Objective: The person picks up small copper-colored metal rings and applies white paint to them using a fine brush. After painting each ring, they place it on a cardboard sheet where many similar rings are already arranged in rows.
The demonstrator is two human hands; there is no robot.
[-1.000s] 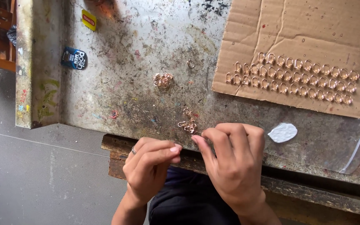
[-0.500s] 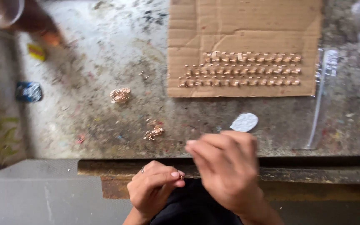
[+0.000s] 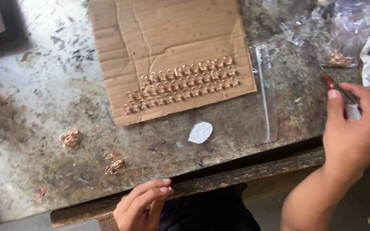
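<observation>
Moved: my right hand has swung out to 3 o'clock, now pinching a red-tipped tool.
Left hand: 6 o'clock, fingertips pressed on a tiny copper piece.
Risk: piece may slip off the bench edge; grip is slight.

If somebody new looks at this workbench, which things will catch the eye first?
Probably the neat rows of small copper-coloured clasps on the cardboard sheet, top centre. Next, the right hand at the right edge gripping a thin red-tipped tool, and a white oval blob below the cardboard.
</observation>
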